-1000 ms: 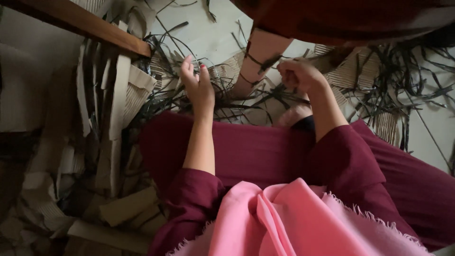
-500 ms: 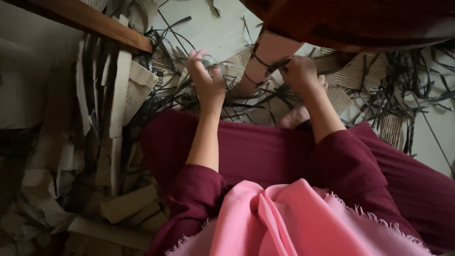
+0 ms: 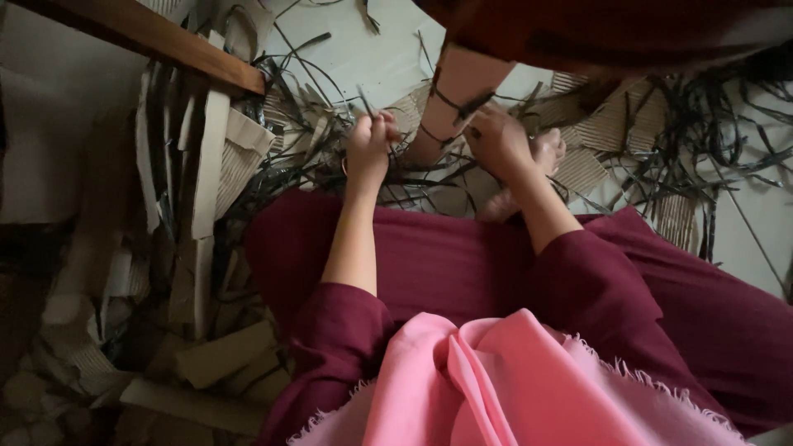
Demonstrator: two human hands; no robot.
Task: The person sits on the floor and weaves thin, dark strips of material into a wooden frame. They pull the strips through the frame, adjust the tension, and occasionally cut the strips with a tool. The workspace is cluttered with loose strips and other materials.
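My left hand (image 3: pixel 369 149) is closed around thin dark strips (image 3: pixel 364 101) that stick up from its fist, above my maroon-clad lap (image 3: pixel 429 256). My right hand (image 3: pixel 498 142) is curled over the same tangle of dark strips (image 3: pixel 450 111), close to another person's bare lower leg (image 3: pixel 454 91) with thin dark bands around the ankle. What my right fingers pinch is hidden under the hand. A bare foot (image 3: pixel 529 177) shows just below my right hand.
Corrugated cardboard pieces (image 3: pixel 211 165) and long cut strips pile up at the left, under a wooden bar (image 3: pixel 165 41). More cardboard and dark strips (image 3: pixel 694 116) litter the pale floor at the right. A pink cloth (image 3: pixel 504 380) lies on my lap.
My left hand has gone from open fingers to a fist around dark strips and shifted slightly right. My right hand stays bent over the tangle by the other person's ankle.
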